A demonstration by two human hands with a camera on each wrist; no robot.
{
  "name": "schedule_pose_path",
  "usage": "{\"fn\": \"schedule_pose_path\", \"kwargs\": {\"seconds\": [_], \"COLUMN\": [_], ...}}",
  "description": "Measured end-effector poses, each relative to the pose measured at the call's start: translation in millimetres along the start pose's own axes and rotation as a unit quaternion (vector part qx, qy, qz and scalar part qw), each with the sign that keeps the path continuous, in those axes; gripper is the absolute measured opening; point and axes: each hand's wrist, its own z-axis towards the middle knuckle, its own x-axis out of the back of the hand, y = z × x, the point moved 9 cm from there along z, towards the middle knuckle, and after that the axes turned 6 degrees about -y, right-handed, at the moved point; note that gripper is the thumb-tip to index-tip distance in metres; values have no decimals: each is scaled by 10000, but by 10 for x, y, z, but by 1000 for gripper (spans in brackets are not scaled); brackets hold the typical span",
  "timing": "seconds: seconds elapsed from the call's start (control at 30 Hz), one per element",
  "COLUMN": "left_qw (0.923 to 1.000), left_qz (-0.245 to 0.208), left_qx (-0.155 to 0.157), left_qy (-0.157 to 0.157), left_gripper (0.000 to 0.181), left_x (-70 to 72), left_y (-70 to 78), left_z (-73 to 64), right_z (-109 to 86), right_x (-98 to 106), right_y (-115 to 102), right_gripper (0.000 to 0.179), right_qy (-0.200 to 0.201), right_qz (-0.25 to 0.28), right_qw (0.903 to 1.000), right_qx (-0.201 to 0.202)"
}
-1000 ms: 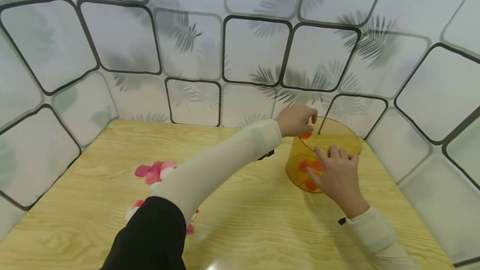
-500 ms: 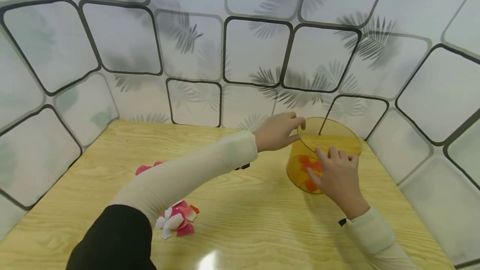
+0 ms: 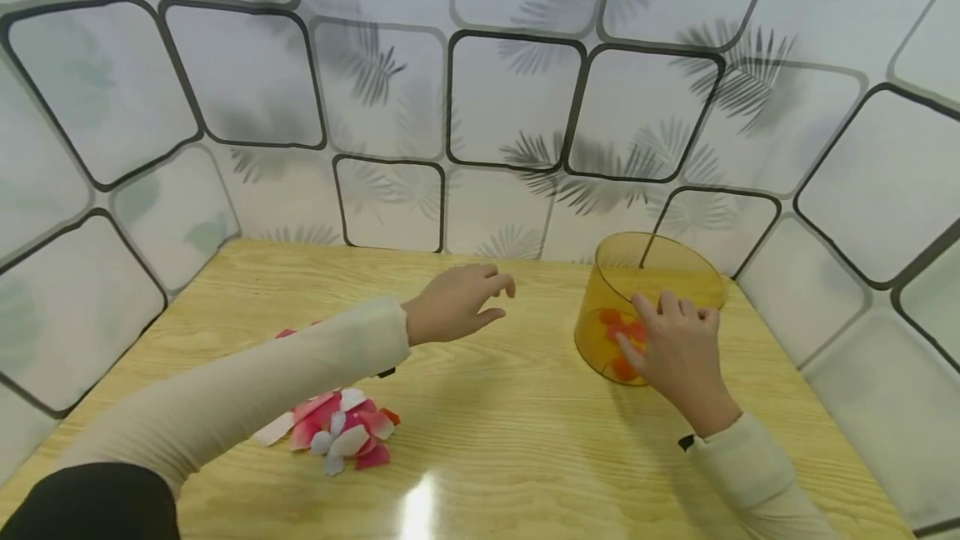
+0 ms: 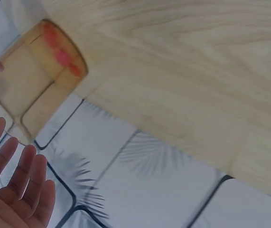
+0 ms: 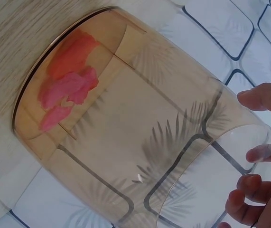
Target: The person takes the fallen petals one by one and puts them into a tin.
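A see-through amber plastic container, round and open-topped, stands upright on the table. Red and pink petals lie at its bottom. My right hand holds its near rim, with curled fingers at the edge and the thumb along the wall. In midair left of the container is my left hand, fingers loosely bent and nothing in them. A pile of white, pink and red petals lies on the table below the left forearm; that sleeve hides part of the petals.
The pale wood table ends at a white patterned backdrop behind and at both sides. The container stands close to the back right edge. A bright reflection shows on the table's front.
My left hand has come away from above the container and moved left. A red petal that was by its fingers is no longer there. The right hand has stayed at the rim.
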Motion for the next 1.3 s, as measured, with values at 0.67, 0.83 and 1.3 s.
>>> {"fn": "schedule_pose_path", "kwargs": {"seconds": [0.67, 0.83, 1.3], "left_qw": [9978, 9935, 9759], "left_qz": [-121, -252, -12], "left_qx": [394, 355, 983], "left_qy": [-521, -1050, -1947], "left_gripper": [20, 18, 14], "left_x": [-349, -435, -623], "left_y": [-489, -599, -1247], "left_z": [-770, -888, -1146], "right_z": [8, 2, 5], "right_x": [-14, -21, -12], "right_y": [-2, -9, -25], "right_gripper": [50, 51, 51], "right_qy": [-24, -19, -95], "right_qz": [27, 57, 47], "right_qw": [10000, 10000, 9999], "right_qx": [17, 22, 14]}}
